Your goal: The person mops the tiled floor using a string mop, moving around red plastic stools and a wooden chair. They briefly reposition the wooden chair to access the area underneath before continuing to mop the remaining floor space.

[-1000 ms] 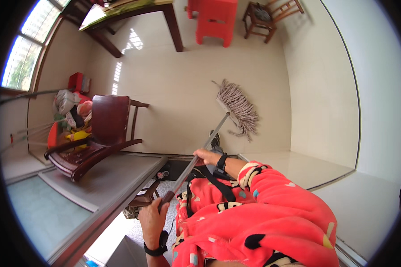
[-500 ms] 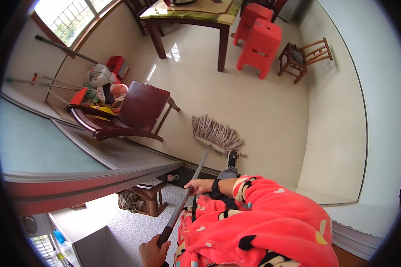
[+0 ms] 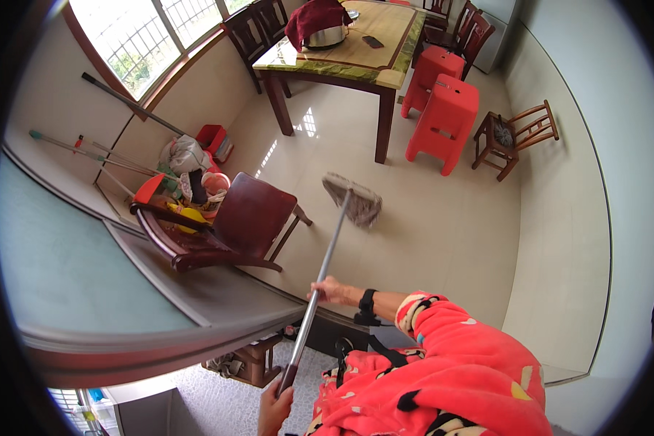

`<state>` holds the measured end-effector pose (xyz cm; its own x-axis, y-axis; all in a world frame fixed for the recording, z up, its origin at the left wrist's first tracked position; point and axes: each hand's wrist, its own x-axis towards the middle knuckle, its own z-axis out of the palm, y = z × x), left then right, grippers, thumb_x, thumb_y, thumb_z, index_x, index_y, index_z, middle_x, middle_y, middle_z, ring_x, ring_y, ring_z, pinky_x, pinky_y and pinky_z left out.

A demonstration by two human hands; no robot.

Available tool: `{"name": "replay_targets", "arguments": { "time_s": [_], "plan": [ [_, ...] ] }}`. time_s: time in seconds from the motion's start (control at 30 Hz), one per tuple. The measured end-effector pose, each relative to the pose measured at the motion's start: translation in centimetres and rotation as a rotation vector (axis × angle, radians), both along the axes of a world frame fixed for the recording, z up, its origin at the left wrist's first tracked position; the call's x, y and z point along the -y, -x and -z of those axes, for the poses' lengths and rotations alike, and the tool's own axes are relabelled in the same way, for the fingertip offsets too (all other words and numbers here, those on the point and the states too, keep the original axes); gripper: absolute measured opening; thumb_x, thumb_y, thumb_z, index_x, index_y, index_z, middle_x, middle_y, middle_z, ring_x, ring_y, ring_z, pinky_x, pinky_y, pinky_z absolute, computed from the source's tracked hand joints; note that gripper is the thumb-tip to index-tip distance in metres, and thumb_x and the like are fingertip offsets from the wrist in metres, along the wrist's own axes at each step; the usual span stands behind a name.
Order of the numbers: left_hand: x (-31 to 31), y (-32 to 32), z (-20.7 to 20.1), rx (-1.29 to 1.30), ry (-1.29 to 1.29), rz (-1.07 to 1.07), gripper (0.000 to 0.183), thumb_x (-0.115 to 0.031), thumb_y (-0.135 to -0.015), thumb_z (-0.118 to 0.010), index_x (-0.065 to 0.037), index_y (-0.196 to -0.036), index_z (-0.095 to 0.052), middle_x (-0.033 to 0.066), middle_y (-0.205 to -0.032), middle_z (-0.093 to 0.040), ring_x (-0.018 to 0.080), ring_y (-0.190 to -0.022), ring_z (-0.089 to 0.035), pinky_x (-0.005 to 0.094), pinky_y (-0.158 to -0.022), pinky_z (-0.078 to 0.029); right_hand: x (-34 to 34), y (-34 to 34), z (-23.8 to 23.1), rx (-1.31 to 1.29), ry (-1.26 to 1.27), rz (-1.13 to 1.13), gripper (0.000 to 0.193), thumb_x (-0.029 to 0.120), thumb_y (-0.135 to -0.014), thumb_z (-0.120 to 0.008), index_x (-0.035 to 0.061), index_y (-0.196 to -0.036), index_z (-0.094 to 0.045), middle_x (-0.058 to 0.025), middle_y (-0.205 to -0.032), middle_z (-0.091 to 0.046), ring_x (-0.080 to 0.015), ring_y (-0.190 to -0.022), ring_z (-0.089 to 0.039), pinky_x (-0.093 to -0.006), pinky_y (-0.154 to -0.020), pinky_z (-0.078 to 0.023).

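Observation:
I hold a long metal mop handle in both hands. My right hand, with a black band on the wrist and a red patterned sleeve behind it, grips the handle at its middle. My left hand grips the dark lower end near the bottom edge of the view. The grey stringy mop head rests on the shiny beige tiled floor, just right of a dark wooden armchair.
A wooden dining table stands at the back with two red plastic stools and a small wooden chair to its right. Bags, a red dustpan and leaning poles crowd the left wall. A glass sliding door panel fills the left.
The mop head has slid forward across the floor, from beside the armchair out toward the table. My view has swung up, showing more of the table and stools.

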<state>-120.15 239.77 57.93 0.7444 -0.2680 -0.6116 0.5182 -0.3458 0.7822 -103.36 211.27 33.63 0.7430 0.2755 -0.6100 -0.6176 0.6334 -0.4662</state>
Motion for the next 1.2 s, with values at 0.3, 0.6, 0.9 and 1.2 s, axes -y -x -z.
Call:
{"name": "replay_targets", "arguments": {
  "time_s": [0.3,0.6,0.9,1.2],
  "plan": [
    [29.4,-20.9,12.5,-0.006,0.318,0.034,0.025,-0.022,-0.088,-0.051,-0.005,-0.103,-0.043,-0.0008,-0.059,-0.042,0.0070,-0.036,-0.036,0.0221,-0.031,-0.027,16.2,-13.0,-1.8,0.138,0.248,0.244,0.019,0.001,-0.081,-0.055,-0.0035,-0.090,-0.040,-0.0135,-0.076,-0.056,-0.0229,-0.064,-0.061,-0.0365,-0.056,-0.056],
    [39.7,-25.4,18.6,-0.345,0.387,0.008,0.020,-0.026,-0.091,-0.049,-0.011,-0.091,-0.036,0.0019,-0.065,-0.042,0.0083,-0.042,-0.035,0.0210,-0.035,-0.026,24.2,-13.6,1.8,-0.086,0.378,0.096,0.012,0.004,-0.081,-0.053,-0.0052,-0.089,-0.050,-0.0146,-0.072,-0.058,-0.0261,-0.060,-0.060,-0.0420,-0.056,-0.054],
    [24.1,-10.5,16.2,-0.358,0.273,0.008,0.022,-0.026,-0.090,-0.050,-0.007,-0.087,-0.040,-0.0006,-0.056,-0.039,0.0079,-0.038,-0.035,0.0232,-0.034,-0.026,13.4,-3.3,7.0,-0.203,0.391,-0.228,0.029,0.032,-0.088,-0.053,0.0041,-0.094,-0.049,-0.0079,-0.077,-0.059,-0.0252,-0.068,-0.063,-0.0465,-0.063,-0.053],
    [4.4,3.6,6.8,-0.422,0.003,0.087,0.025,-0.029,-0.089,-0.052,-0.005,-0.095,-0.049,-0.0027,-0.061,-0.044,0.0050,-0.044,-0.036,0.0210,-0.038,-0.025,-1.1,8.9,9.3,-0.288,0.281,-0.414,0.039,0.043,-0.090,-0.045,0.0052,-0.098,-0.046,-0.0164,-0.075,-0.058,-0.0322,-0.064,-0.060,-0.0502,-0.060,-0.052]
  ]
}}
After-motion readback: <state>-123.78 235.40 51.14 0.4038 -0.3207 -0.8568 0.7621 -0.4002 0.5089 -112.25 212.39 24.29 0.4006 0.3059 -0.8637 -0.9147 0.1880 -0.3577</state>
